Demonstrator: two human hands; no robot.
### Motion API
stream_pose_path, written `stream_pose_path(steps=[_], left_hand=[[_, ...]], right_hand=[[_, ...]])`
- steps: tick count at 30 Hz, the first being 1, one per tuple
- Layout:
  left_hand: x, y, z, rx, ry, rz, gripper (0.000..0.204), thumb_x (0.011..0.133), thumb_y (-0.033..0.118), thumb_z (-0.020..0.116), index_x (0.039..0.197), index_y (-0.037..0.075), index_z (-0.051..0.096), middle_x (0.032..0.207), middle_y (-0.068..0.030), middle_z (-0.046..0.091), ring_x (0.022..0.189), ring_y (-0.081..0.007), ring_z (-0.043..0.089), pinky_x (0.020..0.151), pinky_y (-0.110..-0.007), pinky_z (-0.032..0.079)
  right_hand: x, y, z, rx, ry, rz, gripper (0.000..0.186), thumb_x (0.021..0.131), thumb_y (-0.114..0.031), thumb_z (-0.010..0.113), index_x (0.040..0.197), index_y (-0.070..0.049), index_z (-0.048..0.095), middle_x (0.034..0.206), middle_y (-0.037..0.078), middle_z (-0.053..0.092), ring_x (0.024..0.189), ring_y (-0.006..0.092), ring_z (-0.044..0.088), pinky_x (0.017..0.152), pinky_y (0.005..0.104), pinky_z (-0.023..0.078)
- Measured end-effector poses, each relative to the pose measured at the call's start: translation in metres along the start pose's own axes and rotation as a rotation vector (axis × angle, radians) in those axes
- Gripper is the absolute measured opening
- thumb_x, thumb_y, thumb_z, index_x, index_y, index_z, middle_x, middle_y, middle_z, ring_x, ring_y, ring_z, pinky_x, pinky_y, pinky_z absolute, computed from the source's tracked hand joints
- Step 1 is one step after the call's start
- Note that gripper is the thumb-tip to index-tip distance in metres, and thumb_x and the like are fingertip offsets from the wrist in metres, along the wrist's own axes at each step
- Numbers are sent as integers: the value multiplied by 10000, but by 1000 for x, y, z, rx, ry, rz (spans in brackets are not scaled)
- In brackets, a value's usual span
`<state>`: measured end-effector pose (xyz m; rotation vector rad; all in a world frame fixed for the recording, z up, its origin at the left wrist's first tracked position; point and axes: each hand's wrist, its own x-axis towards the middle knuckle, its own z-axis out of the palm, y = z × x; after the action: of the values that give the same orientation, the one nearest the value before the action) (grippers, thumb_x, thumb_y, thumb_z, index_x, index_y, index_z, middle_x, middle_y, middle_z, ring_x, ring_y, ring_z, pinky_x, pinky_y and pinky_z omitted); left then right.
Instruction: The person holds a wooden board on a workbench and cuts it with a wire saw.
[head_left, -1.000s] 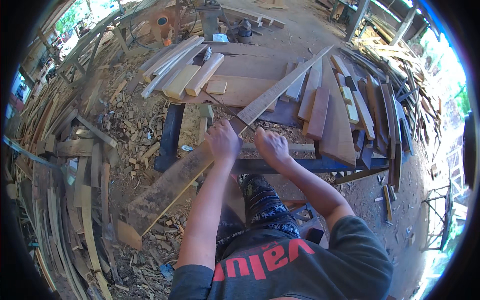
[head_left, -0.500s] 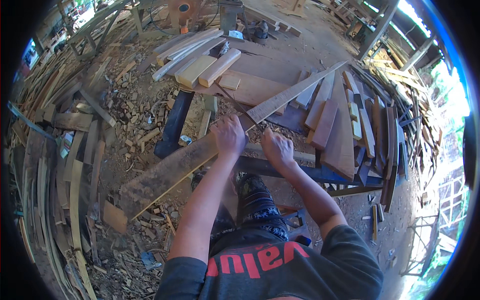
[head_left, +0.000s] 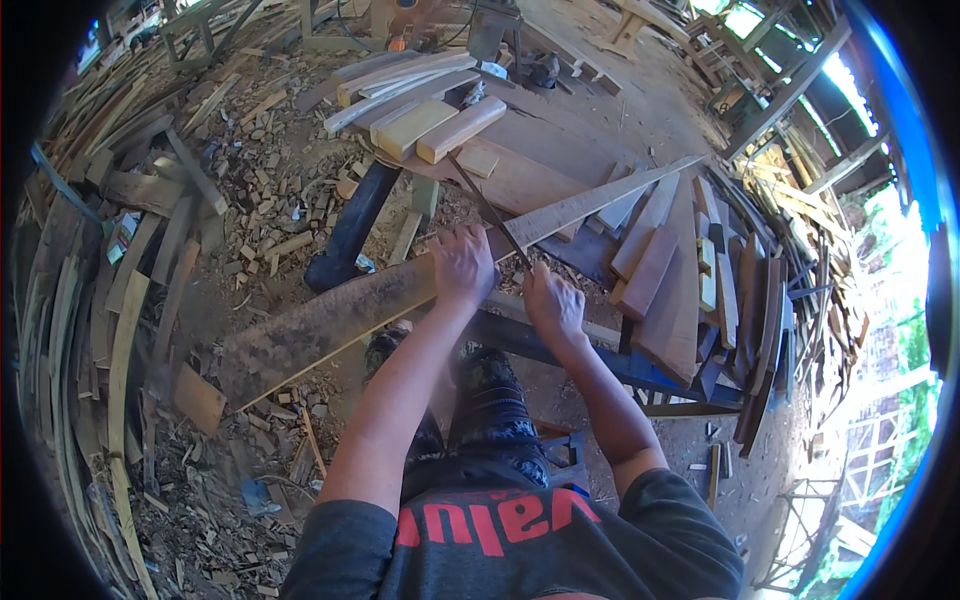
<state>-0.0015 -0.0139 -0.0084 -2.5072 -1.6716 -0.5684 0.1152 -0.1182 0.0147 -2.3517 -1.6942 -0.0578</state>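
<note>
A long, rough-edged wooden plank (head_left: 340,310) slants from lower left to upper right, its far part lying over the workbench. My left hand (head_left: 463,268) presses on top of it, fingers curled over its far edge. Closed around the near end of a handsaw (head_left: 485,208), my right hand (head_left: 555,305) is just on the near side of the plank. The saw's narrow dark blade is seen almost edge-on and crosses the plank right beside my left hand. Its handle is hidden in my fist.
Thick wood pieces (head_left: 462,130) and a small block (head_left: 478,160) lie on the bench's far left. Several boards (head_left: 650,275) crowd its right side. A dark bench leg (head_left: 355,225) stands left of me. Offcuts (head_left: 290,245) litter the floor, and stacked planks (head_left: 130,340) line the left.
The whole view has shifted slightly. My right hand has moved a little toward me with the handsaw, while my left hand keeps its place on the plank.
</note>
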Motion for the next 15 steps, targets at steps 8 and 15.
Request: stream_pose_path(steps=[8,15], left_hand=[[1,-6,1,32,24,-24,384,735,303,724,1017,88,578,933,-77,651,916,-257,625,820,-450,424],[-4,-1,-30,-179,-290,62,911,757,538,717,1432,42,359,1421,-194,436,1327,-370,407,1072,-593,291]], right_hand=[[-45,21,-5,-6,-5,11,241,969,-310,501,898,-81,531,779,164,671,738,374,676,677,514,509],[-22,23,19,158,76,21,229,953,-284,542,893,-64,562,719,209,650,715,400,657,656,537,497]])
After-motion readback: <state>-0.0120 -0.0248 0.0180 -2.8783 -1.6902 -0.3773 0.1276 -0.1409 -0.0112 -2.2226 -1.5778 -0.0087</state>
